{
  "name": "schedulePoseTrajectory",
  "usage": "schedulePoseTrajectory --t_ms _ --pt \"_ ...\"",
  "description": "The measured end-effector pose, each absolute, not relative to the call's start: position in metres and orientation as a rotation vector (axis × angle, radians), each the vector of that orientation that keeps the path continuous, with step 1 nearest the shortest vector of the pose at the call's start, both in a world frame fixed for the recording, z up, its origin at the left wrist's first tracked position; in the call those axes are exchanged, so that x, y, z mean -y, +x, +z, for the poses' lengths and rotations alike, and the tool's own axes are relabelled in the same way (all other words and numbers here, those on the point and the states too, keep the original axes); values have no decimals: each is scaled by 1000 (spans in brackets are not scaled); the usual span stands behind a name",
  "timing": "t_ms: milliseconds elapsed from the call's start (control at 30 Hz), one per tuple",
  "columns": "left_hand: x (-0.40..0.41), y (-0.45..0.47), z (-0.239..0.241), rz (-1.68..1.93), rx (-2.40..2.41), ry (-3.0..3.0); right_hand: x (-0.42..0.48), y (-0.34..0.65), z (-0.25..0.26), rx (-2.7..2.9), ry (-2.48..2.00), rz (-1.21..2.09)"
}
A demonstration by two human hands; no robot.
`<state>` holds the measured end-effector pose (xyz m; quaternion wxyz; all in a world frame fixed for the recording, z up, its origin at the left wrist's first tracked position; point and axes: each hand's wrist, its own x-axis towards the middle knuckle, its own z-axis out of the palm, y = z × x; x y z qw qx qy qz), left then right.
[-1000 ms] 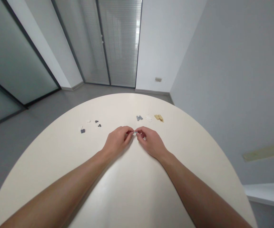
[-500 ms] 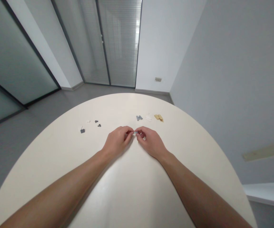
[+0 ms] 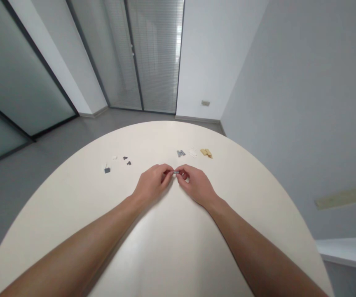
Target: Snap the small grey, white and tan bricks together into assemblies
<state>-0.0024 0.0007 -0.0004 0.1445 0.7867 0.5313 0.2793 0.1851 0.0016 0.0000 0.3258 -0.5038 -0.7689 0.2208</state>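
Fingertips of left hand (image 3: 152, 182) and right hand (image 3: 197, 185) pinch 1 small piece (image 3: 176, 172) between them, 1 end each. Change over the last 1 s: slight at most; both hands stay put, so handling appears to continue on this piece. Beyond, on the table (image 3: 172, 251): grey pieces (image 3: 181, 154), white pieces (image 3: 193, 153), tan pieces (image 3: 207, 153); leftward, 2 black pieces (image 3: 129, 163).
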Motion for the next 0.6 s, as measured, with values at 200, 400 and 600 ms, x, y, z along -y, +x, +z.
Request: schedulePoseTrajectory --t_ms 200,400,600 --pt "-1 -2 -1 807 -1527 2270 -1 185 1 2009 -1319 587" --pt "-1 -2 -1 823 -1525 2266 -1 185 1 2017 -1330 569" --pt "0 -1 0 832 -1529 2268 -1 184 2 2009 -1347 581"
